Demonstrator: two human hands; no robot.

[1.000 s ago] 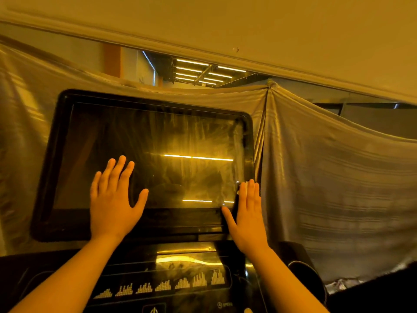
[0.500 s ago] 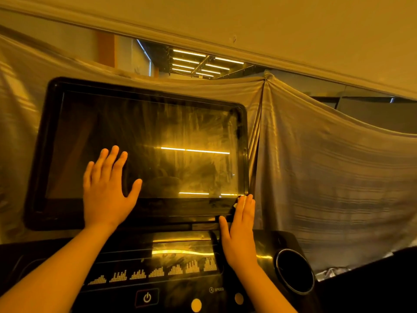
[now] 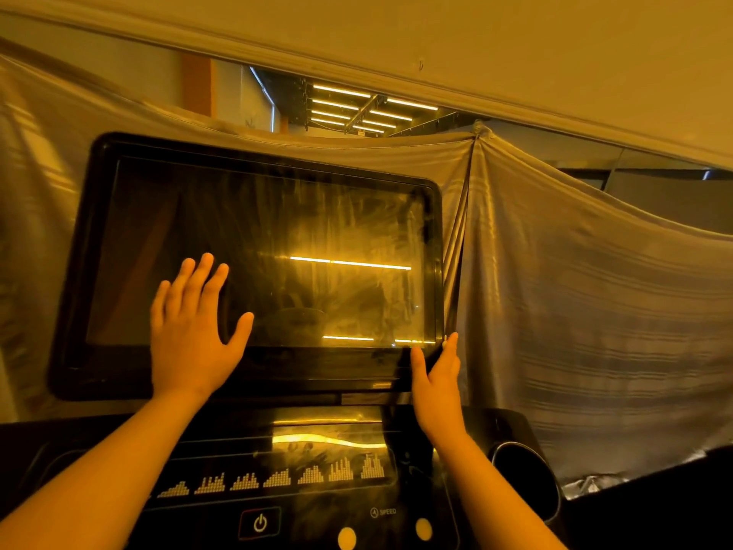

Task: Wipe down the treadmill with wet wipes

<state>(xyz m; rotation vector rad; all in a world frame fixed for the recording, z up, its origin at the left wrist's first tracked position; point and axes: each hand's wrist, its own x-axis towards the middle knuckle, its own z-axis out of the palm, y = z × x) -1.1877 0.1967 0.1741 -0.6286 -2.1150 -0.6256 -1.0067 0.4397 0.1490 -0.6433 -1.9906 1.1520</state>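
Left hand [image 3: 190, 331] flat, fingers spread, on treadmill screen [image 3: 337, 232]; right hand [image 3: 438, 383], fingers straight, against its lower right corner

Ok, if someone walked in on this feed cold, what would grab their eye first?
The big dark treadmill screen in the middle, its glass streaked with smears and reflecting bright light bars. Next, the two bare hands on it: the left hand spread flat on the lower left of the glass, the right hand with straight fingers at the frame's lower right corner. Behind hangs a shiny grey drape.
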